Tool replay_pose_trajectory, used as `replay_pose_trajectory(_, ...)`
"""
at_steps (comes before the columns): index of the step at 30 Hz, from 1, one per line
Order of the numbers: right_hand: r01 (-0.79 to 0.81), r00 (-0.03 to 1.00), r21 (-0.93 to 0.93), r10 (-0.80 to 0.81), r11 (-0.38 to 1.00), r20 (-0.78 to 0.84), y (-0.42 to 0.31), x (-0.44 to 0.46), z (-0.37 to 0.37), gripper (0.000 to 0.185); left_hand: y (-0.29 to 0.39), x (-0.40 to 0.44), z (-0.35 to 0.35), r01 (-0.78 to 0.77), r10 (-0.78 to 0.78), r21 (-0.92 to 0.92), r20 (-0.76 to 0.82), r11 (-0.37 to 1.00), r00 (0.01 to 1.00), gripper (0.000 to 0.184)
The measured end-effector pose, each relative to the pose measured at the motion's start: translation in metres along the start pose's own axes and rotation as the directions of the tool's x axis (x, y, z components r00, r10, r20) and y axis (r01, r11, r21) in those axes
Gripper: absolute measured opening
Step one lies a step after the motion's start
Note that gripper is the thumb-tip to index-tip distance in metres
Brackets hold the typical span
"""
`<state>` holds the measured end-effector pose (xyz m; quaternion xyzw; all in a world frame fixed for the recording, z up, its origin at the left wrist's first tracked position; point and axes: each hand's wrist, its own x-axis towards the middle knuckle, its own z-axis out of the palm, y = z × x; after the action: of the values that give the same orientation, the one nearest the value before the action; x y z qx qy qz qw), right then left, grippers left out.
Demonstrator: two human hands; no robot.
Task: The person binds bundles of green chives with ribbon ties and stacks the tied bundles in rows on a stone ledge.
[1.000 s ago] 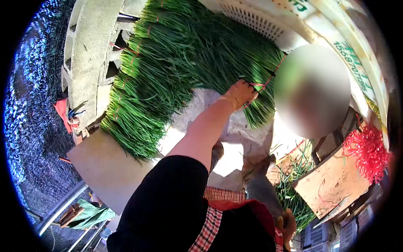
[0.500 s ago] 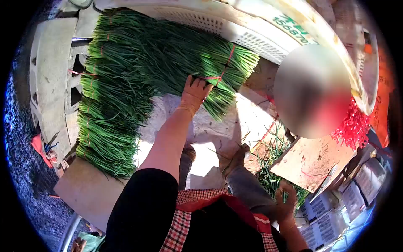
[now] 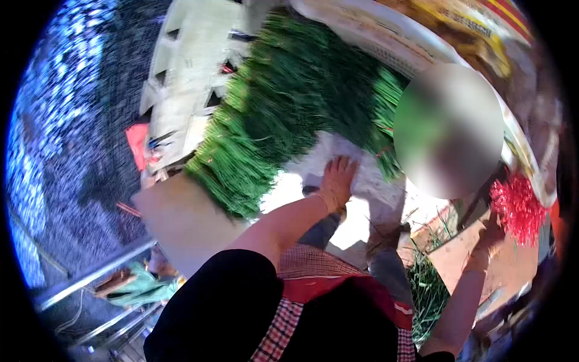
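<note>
My left hand (image 3: 339, 181) is over the pale sheet (image 3: 383, 196), just below the bundled chives. Its fingers are stretched out and nothing shows in them. Long green chives (image 3: 295, 96), tied in bundles with red bands, lie stacked along the left and back. My right hand (image 3: 491, 232) is above the brown board (image 3: 455, 256), with its fingertips at the lower left edge of a bunch of red plastic ties (image 3: 520, 208). Blur hides whether those fingers pinch any tie.
A white plastic crate (image 3: 368, 42) borders the back. Pale blocks (image 3: 187, 72) stand at the left, near a flat board (image 3: 184, 220). Loose green scraps (image 3: 429, 292) lie beside my leg. A metal rail (image 3: 96, 274) runs at lower left. A round blur covers part of the right side.
My left hand has come off the chive bundle at the back and drawn nearer to me. My right hand has reached forward to the red ties. The view has turned, shifting the scene rightward.
</note>
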<state>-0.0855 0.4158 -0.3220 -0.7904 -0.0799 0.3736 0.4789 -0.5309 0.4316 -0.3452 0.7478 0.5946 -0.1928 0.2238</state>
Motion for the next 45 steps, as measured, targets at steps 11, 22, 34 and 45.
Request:
replay_pose_trajectory(11, -0.135, 0.918, -0.113, 0.167, 0.984, 0.359, -0.006, 0.005, -0.055, 0.024, 0.043, -0.138, -0.138, 0.156, -0.086, -0.179, 0.345, 0.971, 0.935, 0.054)
replay_pose_trajectory(22, -0.429, 0.442, -0.287, 0.476, 0.857, 0.76, -0.098, -0.299, -0.047, 0.022, 0.208, -0.126, -0.226, 0.264, 0.436, -0.792, 0.543, 0.551, 0.717, 0.022)
replay_pose_trajectory(34, 0.267, 0.881, -0.355, -0.077, 0.896, 0.468, -0.113, -0.329, -0.136, 0.053, 0.289, -0.154, -0.239, -0.803, 0.625, -0.089, 0.68, 0.59, 0.384, 0.029)
replay_pose_trajectory(45, -0.045, 0.972, 0.164, 0.006, 0.985, 0.233, -0.098, -0.417, -0.217, 0.036, 0.365, -0.199, -0.276, -0.798, 0.665, -0.486, 0.732, 0.357, -0.148, 0.022)
